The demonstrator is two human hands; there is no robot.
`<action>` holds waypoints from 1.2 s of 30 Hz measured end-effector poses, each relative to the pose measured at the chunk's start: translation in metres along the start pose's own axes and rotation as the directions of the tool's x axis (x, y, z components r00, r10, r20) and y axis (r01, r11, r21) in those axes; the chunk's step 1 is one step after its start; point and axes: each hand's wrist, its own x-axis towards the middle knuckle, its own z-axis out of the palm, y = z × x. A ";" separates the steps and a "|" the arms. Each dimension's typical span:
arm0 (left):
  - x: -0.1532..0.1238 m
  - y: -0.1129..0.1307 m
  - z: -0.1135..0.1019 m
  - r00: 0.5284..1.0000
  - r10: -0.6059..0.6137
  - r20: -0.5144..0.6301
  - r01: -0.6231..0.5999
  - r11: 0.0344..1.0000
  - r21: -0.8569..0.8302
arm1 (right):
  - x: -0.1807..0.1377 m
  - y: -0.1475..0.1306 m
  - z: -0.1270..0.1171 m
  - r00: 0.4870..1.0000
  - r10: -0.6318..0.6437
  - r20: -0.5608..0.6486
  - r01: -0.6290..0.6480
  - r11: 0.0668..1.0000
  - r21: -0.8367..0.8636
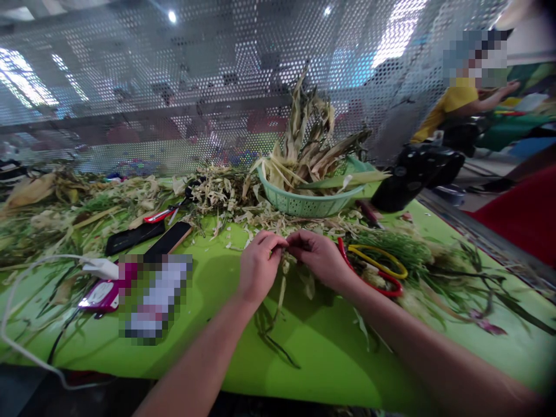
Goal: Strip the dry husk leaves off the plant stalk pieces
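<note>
The green table (313, 370) is big, and dry leaves and scraps lie all over it. Near the far middle sits a teal basket (308, 204), stuffed with tall dry husks (304, 145) that lean out over its rim (it looks a bit top-heavy). A bump from an arm could tip it and spill even more mess.

The two hands meet in front of the basket, over the middle of the table. The left hand (258, 266) has its fingers curled in tight, and its thumb and first finger pinch the top of a thin husk strip (281, 292). The right hand (319, 258) pinches the same spot from the other side, fingers pressed together. The strip hangs down between the hands toward the table.

Red and yellow scissors (388, 291) lie just beside the right wrist. I cannot see the blades, so a sideways slide of that wrist could bump them.

The strip is thin and dry. A hard pull could snap it. If it slips out, it could get lost among the scraps.
</note>
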 end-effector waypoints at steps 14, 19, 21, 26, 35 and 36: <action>0.001 0.006 -0.004 0.998 -0.062 -0.015 0.059 0.987 -0.152 | 0.001 -0.002 -0.002 0.999 -0.033 0.027 0.031 0.997 0.066; 0.002 0.005 -0.004 0.997 -0.069 -0.018 0.065 0.986 -0.156 | -0.001 0.001 -0.003 0.998 -0.013 -0.056 0.012 1.000 -0.011; 0.002 0.004 -0.004 0.997 -0.070 -0.019 0.066 0.985 -0.162 | -0.002 -0.003 -0.004 0.997 -0.001 -0.080 0.002 1.000 0.004; 0.001 0.002 -0.004 0.997 -0.072 -0.037 0.064 0.984 -0.167 | -0.003 -0.010 -0.005 0.997 0.029 -0.065 -0.019 0.988 0.154; 0.003 0.005 -0.006 0.995 -0.102 -0.019 0.096 0.975 -0.200 | 0.001 0.002 -0.004 1.000 0.020 -0.019 -0.019 0.999 0.046; 0.003 0.005 -0.007 0.993 -0.115 -0.005 0.111 0.970 -0.214 | 0.001 0.002 -0.004 1.000 0.017 -0.023 -0.016 0.999 0.039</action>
